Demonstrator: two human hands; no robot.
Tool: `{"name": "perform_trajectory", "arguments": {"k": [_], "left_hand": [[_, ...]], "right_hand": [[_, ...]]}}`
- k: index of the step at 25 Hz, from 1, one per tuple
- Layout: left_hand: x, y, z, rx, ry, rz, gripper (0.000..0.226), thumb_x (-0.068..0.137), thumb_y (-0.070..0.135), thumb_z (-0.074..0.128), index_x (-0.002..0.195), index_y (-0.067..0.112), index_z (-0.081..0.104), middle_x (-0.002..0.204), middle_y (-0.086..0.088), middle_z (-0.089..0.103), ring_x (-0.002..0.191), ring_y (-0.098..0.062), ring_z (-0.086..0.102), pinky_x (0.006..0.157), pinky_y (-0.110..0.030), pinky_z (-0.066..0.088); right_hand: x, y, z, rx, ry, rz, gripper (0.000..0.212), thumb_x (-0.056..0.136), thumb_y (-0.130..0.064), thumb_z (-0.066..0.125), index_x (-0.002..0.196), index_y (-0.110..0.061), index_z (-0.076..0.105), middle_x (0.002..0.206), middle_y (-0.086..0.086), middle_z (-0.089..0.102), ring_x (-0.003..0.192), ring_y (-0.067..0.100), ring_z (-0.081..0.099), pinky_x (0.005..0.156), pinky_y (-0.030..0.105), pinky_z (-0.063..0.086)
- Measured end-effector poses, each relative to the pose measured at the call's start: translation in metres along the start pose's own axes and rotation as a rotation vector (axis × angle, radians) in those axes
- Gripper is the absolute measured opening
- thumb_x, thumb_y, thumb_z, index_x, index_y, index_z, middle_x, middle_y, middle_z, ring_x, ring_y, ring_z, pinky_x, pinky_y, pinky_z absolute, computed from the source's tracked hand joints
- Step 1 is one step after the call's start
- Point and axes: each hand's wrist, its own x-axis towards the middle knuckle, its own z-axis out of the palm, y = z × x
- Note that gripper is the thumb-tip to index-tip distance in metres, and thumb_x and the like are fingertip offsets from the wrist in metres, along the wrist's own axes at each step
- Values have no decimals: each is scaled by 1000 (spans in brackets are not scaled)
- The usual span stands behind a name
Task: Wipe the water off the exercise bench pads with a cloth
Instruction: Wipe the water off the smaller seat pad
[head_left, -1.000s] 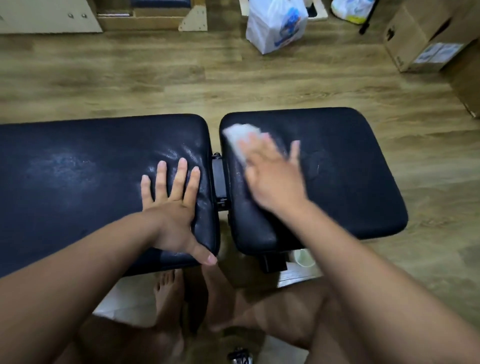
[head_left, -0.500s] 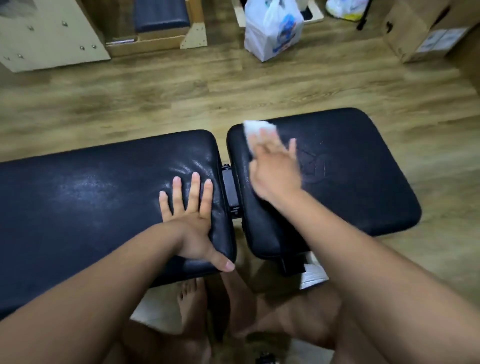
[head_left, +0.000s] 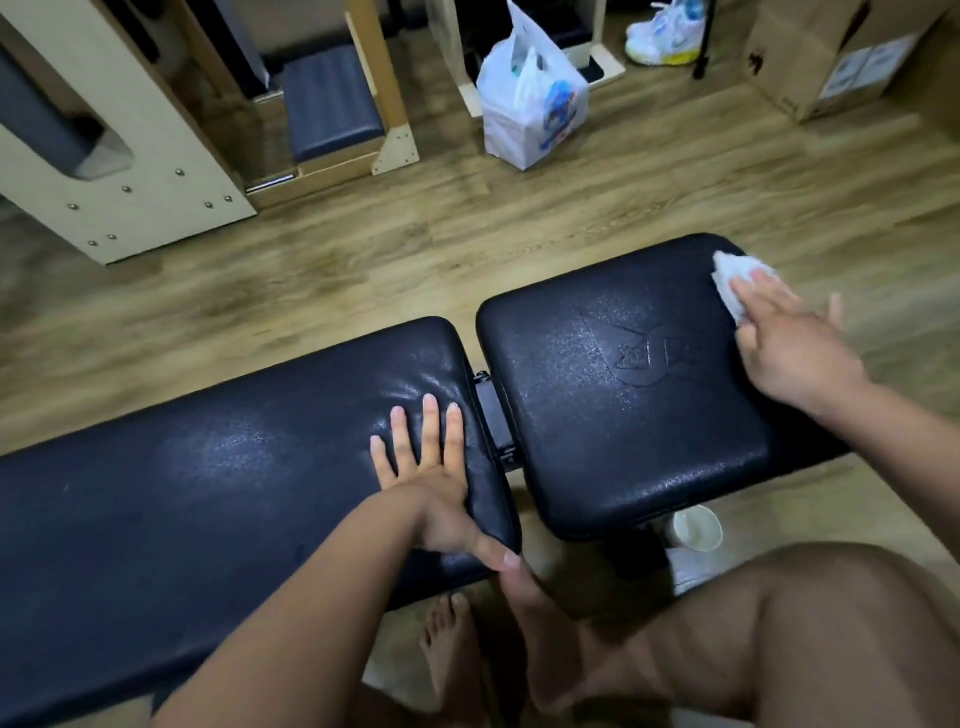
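Two black padded bench sections lie side by side: a long pad (head_left: 208, 493) on the left and a shorter seat pad (head_left: 623, 405) on the right, split by a narrow gap with a black hinge. A white cloth (head_left: 735, 278) sits at the seat pad's far right corner, pressed flat under the fingers of my right hand (head_left: 795, 348). My left hand (head_left: 431, 478) rests palm down on the long pad's right end, fingers spread, thumb over its near edge. Both pads have a dull sheen; I cannot make out water drops.
A white cup (head_left: 693, 527) stands on the floor under the seat pad's near edge. My bare feet and knee are below the bench. Across the wood floor are a white plastic bag (head_left: 530, 104), a cardboard box (head_left: 831, 52), wooden equipment (head_left: 130, 171) and white shoes (head_left: 660, 36).
My right hand slid the cloth from the seat pad's far left corner across to its far right corner. The left hand stayed planted on the long pad. The camera tilted up and left.
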Motion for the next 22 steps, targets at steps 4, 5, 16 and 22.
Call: {"name": "perform_trajectory", "arguments": {"k": [4, 5, 16, 22], "left_hand": [[0, -1, 0, 2, -3, 8, 163, 46, 85, 72, 123, 19, -55, 125, -7, -68, 113, -41, -60, 109, -65, -24], [0, -1, 0, 2, 0, 12, 163, 46, 85, 72, 123, 19, -55, 125, -7, -68, 114, -41, -60, 109, -65, -24], [5, -4, 6, -8, 41, 22, 165, 43, 85, 73, 126, 20, -53, 131, -9, -64, 118, -42, -58, 111, -65, -20], [8, -7, 3, -6, 24, 36, 166, 42, 87, 72, 126, 21, -55, 126, -7, -67, 114, -41, -61, 108, -67, -23]], "right_hand": [[-60, 8, 9, 54, 43, 82, 68, 82, -32, 24, 147, -14, 32, 159, 9, 22, 144, 27, 26, 111, 65, 13], [-79, 3, 12, 50, 54, 89, 67, 83, -31, 25, 146, -12, 34, 158, 11, 24, 144, 28, 26, 110, 66, 15], [-132, -207, 38, 29, -98, -430, 60, 90, -33, 26, 148, -18, 33, 158, 5, 26, 146, 25, 21, 113, 66, 10], [8, -262, 36, -202, -241, -445, 53, 92, -25, 35, 145, -18, 37, 160, -1, 15, 149, 17, -1, 109, 70, -7]]}}
